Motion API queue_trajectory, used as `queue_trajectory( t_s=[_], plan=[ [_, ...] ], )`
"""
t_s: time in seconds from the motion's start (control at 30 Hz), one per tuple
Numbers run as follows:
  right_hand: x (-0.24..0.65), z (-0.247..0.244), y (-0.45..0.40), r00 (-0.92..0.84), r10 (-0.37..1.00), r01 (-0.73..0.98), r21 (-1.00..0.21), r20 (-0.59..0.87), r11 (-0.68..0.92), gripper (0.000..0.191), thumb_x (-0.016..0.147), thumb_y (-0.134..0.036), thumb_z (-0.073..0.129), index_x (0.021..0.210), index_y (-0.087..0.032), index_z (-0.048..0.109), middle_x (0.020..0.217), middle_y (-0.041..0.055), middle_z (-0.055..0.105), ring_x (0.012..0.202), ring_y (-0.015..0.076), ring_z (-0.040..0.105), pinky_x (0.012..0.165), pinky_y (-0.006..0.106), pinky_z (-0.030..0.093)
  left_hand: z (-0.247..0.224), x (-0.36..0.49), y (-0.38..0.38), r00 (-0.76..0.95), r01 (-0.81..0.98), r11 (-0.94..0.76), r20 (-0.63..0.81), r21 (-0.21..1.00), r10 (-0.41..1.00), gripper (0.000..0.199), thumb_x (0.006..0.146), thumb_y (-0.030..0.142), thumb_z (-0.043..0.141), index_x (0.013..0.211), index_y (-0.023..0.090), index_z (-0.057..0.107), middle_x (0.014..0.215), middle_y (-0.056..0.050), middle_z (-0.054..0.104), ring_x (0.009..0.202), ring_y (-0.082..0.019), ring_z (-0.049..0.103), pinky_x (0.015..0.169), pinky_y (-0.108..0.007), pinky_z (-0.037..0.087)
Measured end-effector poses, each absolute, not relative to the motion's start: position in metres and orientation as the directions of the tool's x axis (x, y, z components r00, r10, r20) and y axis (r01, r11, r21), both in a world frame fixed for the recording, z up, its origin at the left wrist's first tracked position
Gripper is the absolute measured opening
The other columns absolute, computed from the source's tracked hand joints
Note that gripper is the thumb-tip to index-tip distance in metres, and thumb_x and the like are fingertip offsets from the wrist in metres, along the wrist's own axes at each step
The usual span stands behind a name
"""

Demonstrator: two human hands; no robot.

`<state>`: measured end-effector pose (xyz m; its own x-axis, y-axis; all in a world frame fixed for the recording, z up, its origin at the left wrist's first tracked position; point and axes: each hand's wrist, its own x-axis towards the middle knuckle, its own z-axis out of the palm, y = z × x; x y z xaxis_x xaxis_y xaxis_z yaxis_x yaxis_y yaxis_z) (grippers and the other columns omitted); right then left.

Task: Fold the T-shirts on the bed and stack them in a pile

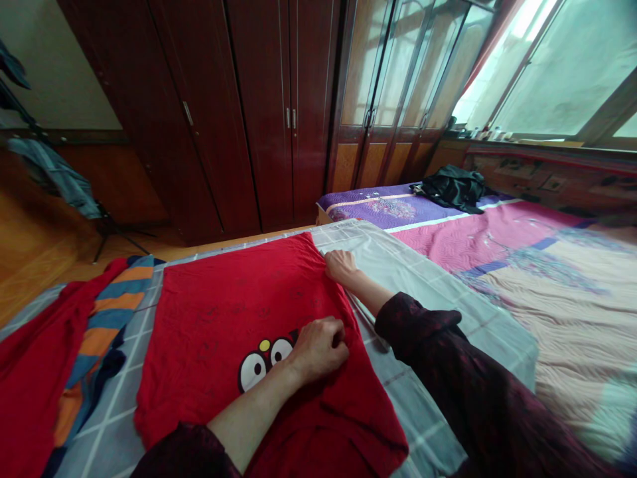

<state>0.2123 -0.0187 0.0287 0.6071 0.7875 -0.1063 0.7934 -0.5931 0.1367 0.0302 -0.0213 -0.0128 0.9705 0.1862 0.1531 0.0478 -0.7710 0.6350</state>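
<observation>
A red shirt (213, 318) with a cartoon-eyes print lies spread on a grey checked cloth (428, 312). My left hand (321, 345) rests over the shirt just right of the printed eyes, its fingers curled closed on the fabric. Farther off, my right hand (342, 267) is closed on the shirt's right edge near its far corner. The near part of the shirt is creased, and my left forearm covers some of it.
At the left lie more red fabric (34, 352) and a striped orange-and-blue garment (107, 312). A bed with a patterned quilt (537, 265) stands at the right, a black garment (450, 188) on it. Dark wardrobes (269, 119) line the back. A stand holds blue clothing (57, 176).
</observation>
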Motion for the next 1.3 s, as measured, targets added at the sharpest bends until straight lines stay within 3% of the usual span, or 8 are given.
queue_trajectory(
  t_s=[0.27, 0.4, 0.57, 0.67, 0.77, 0.87, 1.0, 1.3],
  plan=[
    [0.215, 0.018, -0.033, 0.622, 0.783, 0.774, 0.155, 0.001, -0.614, 0.034, 0.090, -0.036, 0.056, 0.117, -0.015, 0.055, 0.115, 0.0084, 0.057, 0.097, 0.0200, 0.059, 0.082, 0.040, 0.051, -0.014, 0.033, -0.017, 0.954, 0.103, -0.723, 0.138, 0.683, 0.266, 0.005, 0.066, 0.016, 0.048, 0.065, 0.020, 0.050, 0.061, 0.002, 0.054, 0.059, -0.013, 0.048, 0.057, -0.023, 0.031],
    [0.203, 0.018, -0.039, 0.570, 0.819, 0.811, 0.121, 0.061, -0.573, 0.024, 0.092, -0.026, 0.050, 0.112, -0.014, 0.057, 0.115, 0.0105, 0.057, 0.104, 0.0222, 0.055, 0.086, 0.040, 0.047, -0.015, 0.033, -0.015, 0.942, 0.171, -0.686, 0.087, 0.707, 0.324, 0.017, 0.064, 0.012, 0.049, 0.078, 0.021, 0.054, 0.064, 0.003, 0.057, 0.061, -0.013, 0.052, 0.058, -0.023, 0.034],
    [0.176, 0.036, -0.081, 0.558, 0.817, 0.822, 0.044, 0.144, -0.568, 0.027, 0.092, -0.018, 0.040, 0.110, -0.017, 0.060, 0.106, 0.0112, 0.060, 0.099, 0.0219, 0.057, 0.075, 0.029, 0.044, -0.021, 0.036, -0.011, 0.945, 0.183, -0.627, 0.039, 0.757, 0.324, 0.032, 0.069, 0.010, 0.049, 0.098, 0.020, 0.057, 0.067, 0.003, 0.060, 0.062, -0.013, 0.055, 0.060, -0.022, 0.038],
    [0.148, 0.040, -0.128, 0.539, 0.824, 0.841, -0.060, 0.176, -0.537, 0.024, 0.092, -0.027, 0.044, 0.108, -0.022, 0.061, 0.095, 0.0041, 0.062, 0.086, 0.0166, 0.061, 0.069, 0.026, 0.042, -0.020, 0.035, -0.010, 0.960, 0.152, -0.592, 0.023, 0.791, 0.278, 0.025, 0.076, 0.019, 0.051, 0.099, 0.019, 0.060, 0.067, 0.003, 0.061, 0.060, -0.013, 0.055, 0.057, -0.022, 0.037],
    [0.117, 0.033, -0.180, 0.488, 0.847, 0.852, -0.324, 0.210, -0.410, 0.019, 0.088, -0.031, 0.052, 0.101, -0.022, 0.064, 0.086, 0.0016, 0.062, 0.077, 0.0141, 0.060, 0.066, 0.025, 0.042, -0.016, 0.033, -0.013, 0.963, 0.154, -0.598, 0.017, 0.786, 0.271, 0.027, 0.077, 0.032, 0.057, 0.100, 0.019, 0.062, 0.071, 0.001, 0.063, 0.062, -0.014, 0.056, 0.057, -0.022, 0.038],
    [0.088, 0.020, -0.223, 0.483, 0.860, 0.817, -0.437, 0.167, -0.375, 0.019, 0.083, -0.027, 0.058, 0.101, -0.022, 0.063, 0.090, 0.0026, 0.062, 0.078, 0.0147, 0.060, 0.066, 0.026, 0.045, -0.014, 0.032, -0.016, 0.955, 0.173, -0.632, 0.028, 0.755, 0.294, 0.016, 0.076, 0.026, 0.057, 0.088, 0.019, 0.065, 0.073, 0.001, 0.065, 0.067, -0.014, 0.058, 0.061, -0.023, 0.039],
    [0.060, 0.001, -0.253, 0.482, 0.867, 0.827, -0.392, 0.126, -0.403, 0.030, 0.078, -0.021, 0.061, 0.108, -0.021, 0.060, 0.094, 0.0054, 0.060, 0.083, 0.0187, 0.059, 0.070, 0.031, 0.048, -0.015, 0.034, -0.016, 0.935, 0.180, -0.625, 0.065, 0.760, 0.349, 0.010, 0.079, 0.018, 0.049, 0.074, 0.019, 0.057, 0.069, 0.003, 0.060, 0.067, -0.013, 0.055, 0.063, -0.022, 0.038],
    [0.034, -0.018, -0.249, 0.413, 0.817, 0.904, -0.292, 0.402, -0.313, 0.032, 0.084, -0.007, 0.041, 0.112, -0.019, 0.049, 0.082, 0.0039, 0.057, 0.071, 0.0164, 0.056, 0.060, 0.028, 0.045, -0.015, 0.034, -0.012, 0.910, 0.187, -0.584, 0.084, 0.790, 0.405, 0.010, 0.085, 0.019, 0.041, 0.079, 0.020, 0.049, 0.064, 0.005, 0.050, 0.060, -0.012, 0.050, 0.058, -0.021, 0.036]
  ],
)
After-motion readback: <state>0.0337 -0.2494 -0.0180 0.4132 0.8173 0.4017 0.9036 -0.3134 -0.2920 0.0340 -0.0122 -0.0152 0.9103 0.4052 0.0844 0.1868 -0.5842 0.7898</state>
